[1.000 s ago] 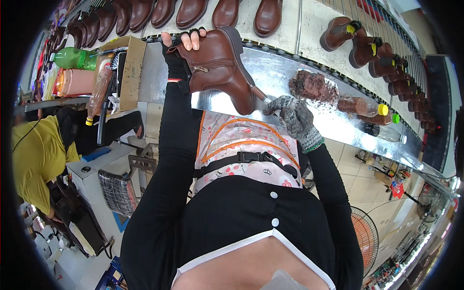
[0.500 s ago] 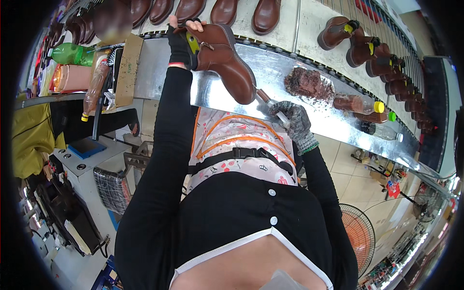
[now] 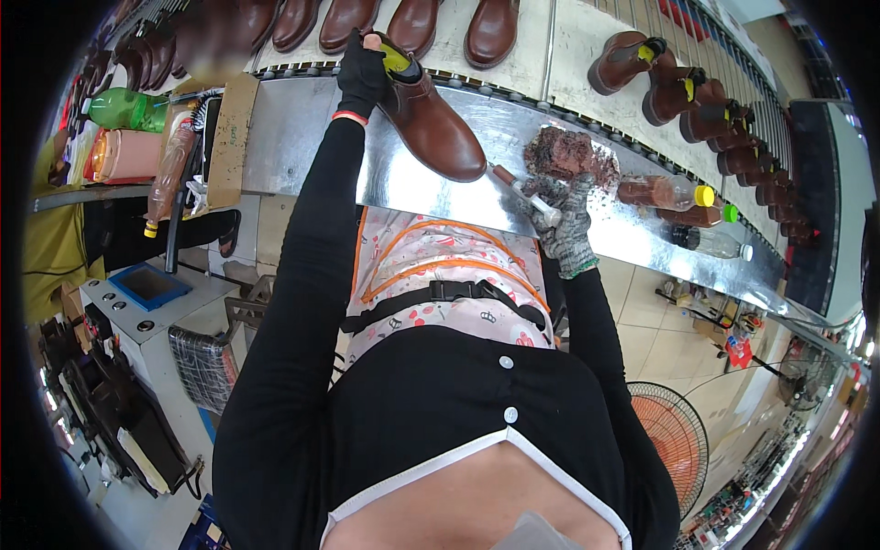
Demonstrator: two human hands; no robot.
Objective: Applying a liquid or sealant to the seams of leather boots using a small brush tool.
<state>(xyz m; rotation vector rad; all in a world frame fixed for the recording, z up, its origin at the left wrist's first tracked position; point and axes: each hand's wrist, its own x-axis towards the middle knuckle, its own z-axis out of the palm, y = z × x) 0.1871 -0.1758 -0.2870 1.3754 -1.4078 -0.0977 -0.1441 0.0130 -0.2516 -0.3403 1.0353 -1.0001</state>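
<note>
In a black glove with bare fingertips, my left hand grips a brown leather ankle boot by its heel and opening. The boot's toe points toward me and to the right, and yellow lining shows inside. My right hand, in a grey knitted glove, is closed on a slim applicator with a whitish handle and a brown-stained end. That end lies just right of the boot's toe, with a small gap between them. Beyond my right hand sits a brown-caked block with crumbs around it.
A metal ledge runs before me, with a conveyor carrying brown boots behind it. Bottles lie on the right. An open cardboard box and a green bottle are at left. A fan stands lower right.
The boot has turned from its side to show its upper and opening, as my left hand rotated. My right hand and the applicator have drawn slightly away from the toe.
</note>
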